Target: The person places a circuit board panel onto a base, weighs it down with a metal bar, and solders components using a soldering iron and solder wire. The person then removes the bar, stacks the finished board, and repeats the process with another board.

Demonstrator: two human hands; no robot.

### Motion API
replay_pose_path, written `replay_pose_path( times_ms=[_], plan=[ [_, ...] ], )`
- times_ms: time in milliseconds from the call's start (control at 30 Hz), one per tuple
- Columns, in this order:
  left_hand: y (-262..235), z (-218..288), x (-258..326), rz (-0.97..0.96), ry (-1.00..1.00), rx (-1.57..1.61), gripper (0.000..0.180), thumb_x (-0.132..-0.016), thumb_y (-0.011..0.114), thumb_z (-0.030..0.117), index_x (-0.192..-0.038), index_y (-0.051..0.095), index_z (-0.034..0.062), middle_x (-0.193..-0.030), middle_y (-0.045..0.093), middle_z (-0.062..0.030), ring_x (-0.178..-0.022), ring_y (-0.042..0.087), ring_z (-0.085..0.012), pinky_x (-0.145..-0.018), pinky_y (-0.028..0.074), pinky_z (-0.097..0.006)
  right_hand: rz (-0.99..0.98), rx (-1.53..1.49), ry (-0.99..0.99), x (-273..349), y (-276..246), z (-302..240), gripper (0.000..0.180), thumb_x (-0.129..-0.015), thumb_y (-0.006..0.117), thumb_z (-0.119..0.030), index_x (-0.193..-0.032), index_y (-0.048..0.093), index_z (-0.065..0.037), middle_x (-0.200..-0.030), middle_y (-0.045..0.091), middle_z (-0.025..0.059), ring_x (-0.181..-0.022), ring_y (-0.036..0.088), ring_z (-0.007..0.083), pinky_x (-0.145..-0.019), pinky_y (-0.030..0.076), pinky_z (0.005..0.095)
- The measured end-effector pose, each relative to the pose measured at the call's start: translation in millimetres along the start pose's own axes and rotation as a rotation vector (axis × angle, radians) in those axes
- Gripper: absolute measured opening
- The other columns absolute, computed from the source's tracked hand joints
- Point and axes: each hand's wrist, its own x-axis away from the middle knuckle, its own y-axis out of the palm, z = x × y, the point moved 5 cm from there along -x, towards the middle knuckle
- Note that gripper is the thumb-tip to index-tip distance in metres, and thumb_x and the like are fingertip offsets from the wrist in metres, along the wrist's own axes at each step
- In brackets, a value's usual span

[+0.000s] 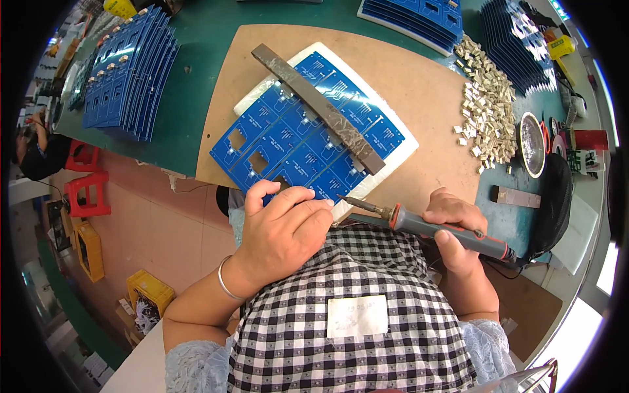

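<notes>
A blue circuit board panel (278,134) with rectangular cut-outs lies aslant on a white pad (401,149). Across it rests a dark metal bar (314,103). My left hand (283,226) is closed at the panel's near edge, its bent fingers pressing on it; the fingertips hide part of that edge and the thumb's grip is not clear. In my right hand (458,226) is a grey and orange soldering iron (419,226), pointing left. Its tip is at the panel's near corner, close to my left fingers; whether it touches cannot be made out.
Under the pad is a brown board (223,98). Stacked blue boards (128,78) stand at the left, more (419,19) at the back. On the right lie a heap of small metal parts (488,105), a round metal dish (531,144) and a metal block (516,196). Red stools (88,193) stand at the left.
</notes>
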Motion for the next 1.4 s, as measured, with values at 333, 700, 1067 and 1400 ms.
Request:
replay_pose_path(
  times_ms=[333,700,1067,1400],
  plan=[
    [0,0,0,-0.005,-0.003,0.01,0.01,-0.074,0.065,0.013,-0.083,0.061,0.0142,-0.086,0.065,0.005,-0.09,0.059,-0.0128,-0.09,0.031,-0.039,0.011,-0.009,-0.03,3,-3,0,0.022,-0.077,0.066,-0.019,-0.083,0.064,0.002,-0.069,0.061,0.0097,-0.058,0.052,0.0211,-0.061,0.04,0.0352],
    [0,-1,1,0.015,-0.007,0.009,0.009,-0.074,0.066,0.013,-0.081,0.06,0.0152,-0.086,0.065,0.0059,-0.09,0.059,-0.0123,-0.091,0.031,-0.039,-0.004,0.007,-0.059,-5,2,1,0.023,-0.077,0.066,-0.018,-0.086,0.065,0.002,-0.07,0.061,0.0097,-0.059,0.052,0.0207,-0.061,0.04,0.0348],
    [2,3,3,0.03,-0.015,0.021,0.01,-0.073,0.067,0.013,-0.08,0.06,0.0152,-0.085,0.065,0.0063,-0.089,0.058,-0.0125,-0.09,0.032,-0.039,-0.059,0.02,-0.05,-8,-3,-3,0.023,-0.074,0.066,-0.019,-0.084,0.066,0.002,-0.067,0.061,0.0095,-0.058,0.052,0.0208,-0.059,0.039,0.0334],
    [-7,-4,3,0.103,0.001,0.032,0.011,-0.07,0.066,0.014,-0.08,0.061,0.0131,-0.081,0.062,0.0051,-0.087,0.058,-0.0131,-0.086,0.035,-0.039,0.147,0.218,-0.283,-28,-78,-52,0.034,-0.08,0.068,-0.032,-0.092,0.063,-0.001,-0.071,0.06,0.0101,-0.061,0.052,0.0193,-0.062,0.039,0.0354]
  ],
)
